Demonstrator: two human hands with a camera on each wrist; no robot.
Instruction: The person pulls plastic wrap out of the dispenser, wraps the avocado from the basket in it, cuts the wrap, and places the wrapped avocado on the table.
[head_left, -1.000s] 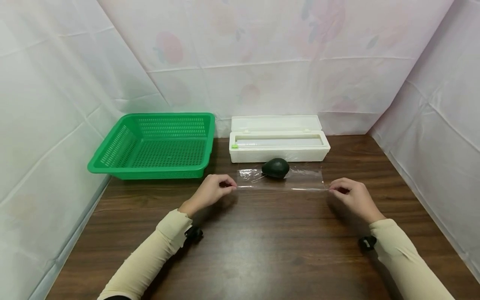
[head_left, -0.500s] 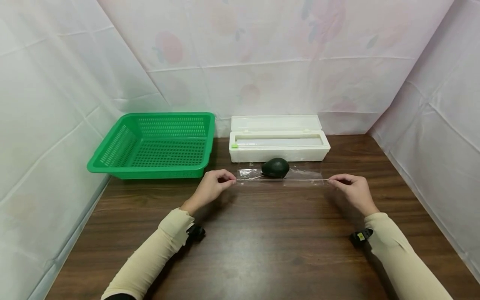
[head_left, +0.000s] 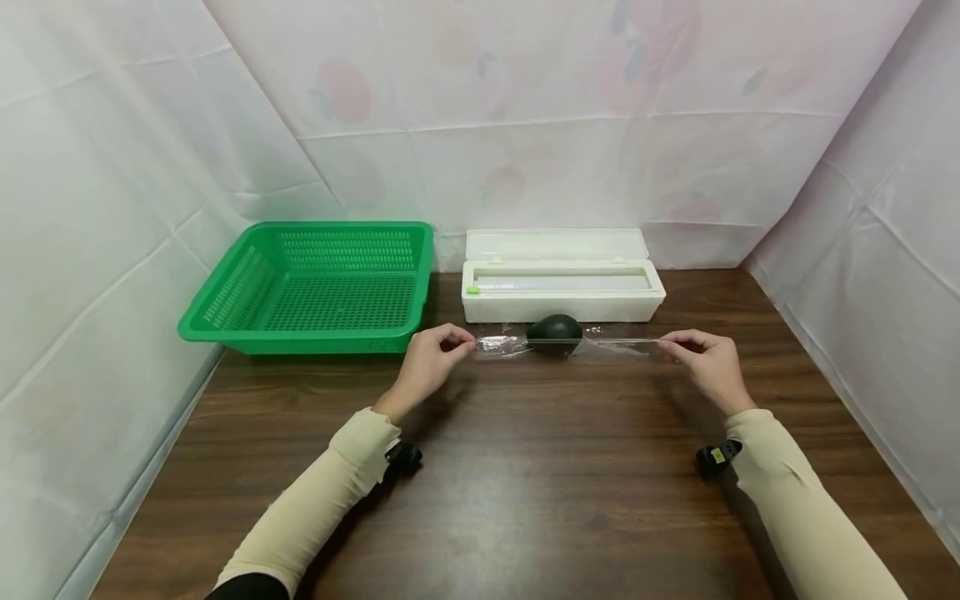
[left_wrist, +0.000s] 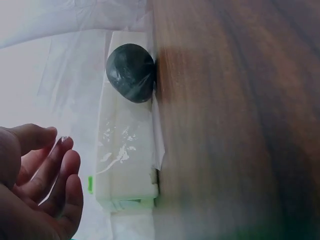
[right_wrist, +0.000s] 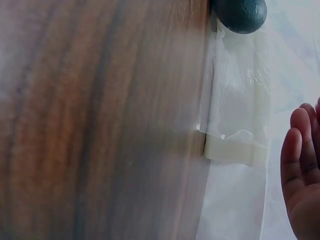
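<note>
A dark green avocado [head_left: 555, 330] lies on a short sheet of clear plastic wrap [head_left: 615, 350] in front of the white wrap dispenser [head_left: 562, 310]. My left hand [head_left: 427, 367] pinches one near corner of the wrap between thumb and fingertips. At the other near corner, my right hand [head_left: 708, 368] pinches the film likewise. Between both hands the film's edge is drawn taut, raised above the table, and crosses in front of the avocado. In the left wrist view, glossy creased film shows beside the avocado [left_wrist: 130, 72]. The right wrist view cuts off part of the right hand [right_wrist: 302, 175].
The dispenser's lid [head_left: 557, 244] stands open at the back, and a green slider [head_left: 473, 290] sits at its left end. To the left is a green perforated basket [head_left: 315, 346]. Patterned white cloth [head_left: 525, 150] walls the brown wooden table [head_left: 525, 483] at the back and sides.
Both hands have moved away from me toward the dispenser, lifting the near edge of the plastic wrap up in front of the avocado. The avocado has stayed in place.
</note>
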